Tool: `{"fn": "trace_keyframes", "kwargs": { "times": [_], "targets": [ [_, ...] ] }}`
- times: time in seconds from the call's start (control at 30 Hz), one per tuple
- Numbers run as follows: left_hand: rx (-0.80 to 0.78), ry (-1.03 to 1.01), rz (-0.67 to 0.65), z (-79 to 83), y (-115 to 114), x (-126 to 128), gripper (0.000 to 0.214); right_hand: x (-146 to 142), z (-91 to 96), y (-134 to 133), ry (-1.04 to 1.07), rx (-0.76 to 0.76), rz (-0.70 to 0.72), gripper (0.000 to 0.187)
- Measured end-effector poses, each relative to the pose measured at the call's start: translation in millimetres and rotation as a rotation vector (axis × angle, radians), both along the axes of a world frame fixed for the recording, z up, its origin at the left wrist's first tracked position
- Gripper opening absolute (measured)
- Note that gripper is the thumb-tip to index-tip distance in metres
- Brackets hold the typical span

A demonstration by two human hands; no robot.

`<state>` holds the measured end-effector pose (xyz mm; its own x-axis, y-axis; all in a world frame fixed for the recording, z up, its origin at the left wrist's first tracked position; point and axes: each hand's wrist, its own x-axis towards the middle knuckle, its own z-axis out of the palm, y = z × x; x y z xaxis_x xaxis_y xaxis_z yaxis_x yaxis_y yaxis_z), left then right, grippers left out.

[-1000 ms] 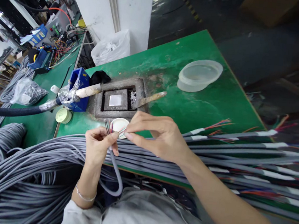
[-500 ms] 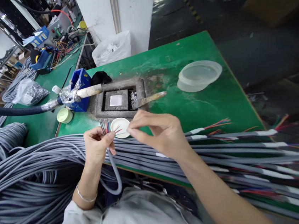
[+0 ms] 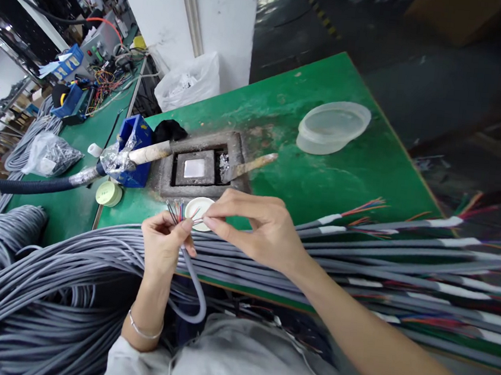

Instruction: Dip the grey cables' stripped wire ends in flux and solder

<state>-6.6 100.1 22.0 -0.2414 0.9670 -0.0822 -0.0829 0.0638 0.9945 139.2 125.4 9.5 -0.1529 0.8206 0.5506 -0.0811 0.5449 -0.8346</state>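
My left hand is closed round the end of a grey cable, which loops down toward my lap. Thin coloured wires fan out above its fingers. My right hand pinches one of these fine wires at its fingertips, just right of the left hand. Both hands hover over a thick bundle of grey cables lying across the green table. A small white round dish sits right behind the wire ends.
A grey solder pot with a scraper stands behind the dish. A hose nozzle, a blue bin and a green tape roll lie to the left. A clear plastic tub sits far right. Stripped cable ends spread rightward.
My right hand lifted slightly off the wire ends, then came back down and left to pinch a wire again. The left hand stays in place with the cable.
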Motion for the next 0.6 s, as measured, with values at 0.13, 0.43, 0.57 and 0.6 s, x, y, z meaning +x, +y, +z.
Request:
{"fn": "trace_keyframes", "kwargs": {
  "times": [0.13,0.43,0.57,0.6],
  "targets": [
    [-0.005,-0.004,-0.013,0.2,1.3,-2.8,0.046,0.8,-0.4,-0.5,-0.046,0.05,-0.027,0.012],
    [0.002,0.028,-0.011,5.5,-5.4,2.1,0.041,3.8,-0.1,0.4,-0.067,0.017,-0.022,0.012],
    [0.029,-0.002,0.044,6.9,-4.9,5.6,0.043,4.7,1.7,1.6,-0.062,-0.015,0.027,0.015],
    [0.031,-0.008,0.052,7.3,-4.7,6.0,0.042,5.4,2.2,2.1,-0.052,-0.046,0.034,0.016]
  ]
}}
